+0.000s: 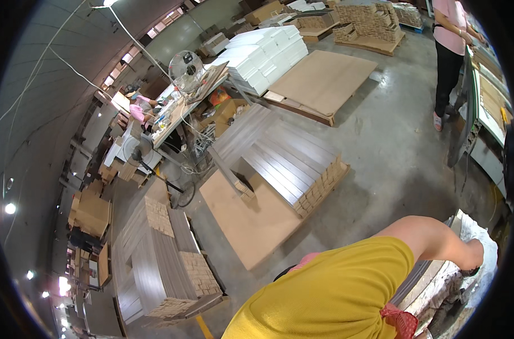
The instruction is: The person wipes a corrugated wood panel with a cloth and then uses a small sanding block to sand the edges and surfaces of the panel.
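Observation:
My left arm, in a yellow short sleeve, bends out to the lower right. At its end my left hand [475, 257] is at a crumpled white sheet or cloth [485, 240]; its fingers are hidden, so what it holds cannot be made out. Below the arm lie long boards [423, 281] beside crumpled whitish wrapping [450, 282]. Red patterned cloth [401, 322] shows by my sleeve. My right hand is out of the picture.
Stacked grey-brown planks [285, 161] sit on a brown board [237, 226]; another plank stack [161, 271] stands left. Further off are a flat board pile [324, 85], white stacked panels [265, 53], and a fan [186, 70]. A person [450, 51] stands by a workbench [488, 107]; another person [141, 110] works far left.

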The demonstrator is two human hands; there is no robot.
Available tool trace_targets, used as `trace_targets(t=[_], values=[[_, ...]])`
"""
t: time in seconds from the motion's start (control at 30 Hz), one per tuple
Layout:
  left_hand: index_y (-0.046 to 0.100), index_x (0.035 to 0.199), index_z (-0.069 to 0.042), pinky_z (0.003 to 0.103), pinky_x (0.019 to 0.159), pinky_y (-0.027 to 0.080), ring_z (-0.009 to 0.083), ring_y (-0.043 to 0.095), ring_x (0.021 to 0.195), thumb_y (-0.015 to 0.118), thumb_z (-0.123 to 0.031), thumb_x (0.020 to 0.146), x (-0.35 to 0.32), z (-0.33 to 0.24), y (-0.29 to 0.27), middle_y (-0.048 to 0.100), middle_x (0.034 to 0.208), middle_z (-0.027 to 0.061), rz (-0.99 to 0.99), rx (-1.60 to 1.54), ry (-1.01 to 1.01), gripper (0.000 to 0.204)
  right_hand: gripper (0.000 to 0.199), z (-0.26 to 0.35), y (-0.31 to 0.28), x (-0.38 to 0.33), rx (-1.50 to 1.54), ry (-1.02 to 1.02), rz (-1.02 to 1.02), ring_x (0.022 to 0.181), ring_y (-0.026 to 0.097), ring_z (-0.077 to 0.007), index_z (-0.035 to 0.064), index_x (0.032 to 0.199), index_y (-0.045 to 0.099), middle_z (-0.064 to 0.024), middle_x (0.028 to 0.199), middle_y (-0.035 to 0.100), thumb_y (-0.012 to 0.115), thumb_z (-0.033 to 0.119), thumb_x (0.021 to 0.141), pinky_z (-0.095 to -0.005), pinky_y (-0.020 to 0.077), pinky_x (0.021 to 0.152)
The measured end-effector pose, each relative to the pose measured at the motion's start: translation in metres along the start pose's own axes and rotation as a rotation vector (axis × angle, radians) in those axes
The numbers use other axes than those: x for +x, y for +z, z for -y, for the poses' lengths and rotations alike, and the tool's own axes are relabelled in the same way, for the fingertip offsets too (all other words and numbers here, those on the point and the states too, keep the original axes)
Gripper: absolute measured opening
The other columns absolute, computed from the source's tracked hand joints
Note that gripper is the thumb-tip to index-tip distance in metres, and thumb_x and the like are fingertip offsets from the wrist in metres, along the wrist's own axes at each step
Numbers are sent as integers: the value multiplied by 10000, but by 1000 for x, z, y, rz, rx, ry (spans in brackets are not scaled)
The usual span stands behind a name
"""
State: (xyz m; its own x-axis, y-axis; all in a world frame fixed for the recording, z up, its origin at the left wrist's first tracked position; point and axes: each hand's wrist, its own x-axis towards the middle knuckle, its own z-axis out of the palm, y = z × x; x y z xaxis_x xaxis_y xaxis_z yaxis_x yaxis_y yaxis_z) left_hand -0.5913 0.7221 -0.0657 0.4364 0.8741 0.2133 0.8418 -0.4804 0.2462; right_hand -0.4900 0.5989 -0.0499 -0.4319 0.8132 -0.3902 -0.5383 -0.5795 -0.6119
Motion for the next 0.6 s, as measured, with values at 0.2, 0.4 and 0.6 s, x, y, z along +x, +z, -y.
trace_targets(t=[0.2, 0.4, 0.6], values=[[784, 846, -209, 417, 645, 545, 255, 721, 805, 691, -333, 855, 6, 4, 10, 759, 844, 31, -42, 4, 5, 155, 113, 1, -5, 2, -30, -22, -10, 973, 624, -194, -4, 1080, 616, -101, 1079, 660, 593, 31, 975, -320, 514, 838], [776, 759, -168, 440, 672, 564, 297, 718, 785, 716, -262, 762, 13, -5, 9, 752, 817, 93, -15, 19, -41, 112, 90, 28, 0, -32, -34, -69, -44, 976, 620, -199, -1, 1050, 622, -97, 1068, 657, 614, 18, 962, -321, 503, 851], [739, 902, -69, 442, 780, 535, 311, 692, 911, 631, -193, 840, -32, -1, -51, 725, 979, 167, 26, -399, -79, 176, 70, 53, 7, -93, -666, -528, -108, 979, 615, -204, 3, 1020, 628, -94, 1057, 654, 634, 4, 950, -321, 493, 863]])
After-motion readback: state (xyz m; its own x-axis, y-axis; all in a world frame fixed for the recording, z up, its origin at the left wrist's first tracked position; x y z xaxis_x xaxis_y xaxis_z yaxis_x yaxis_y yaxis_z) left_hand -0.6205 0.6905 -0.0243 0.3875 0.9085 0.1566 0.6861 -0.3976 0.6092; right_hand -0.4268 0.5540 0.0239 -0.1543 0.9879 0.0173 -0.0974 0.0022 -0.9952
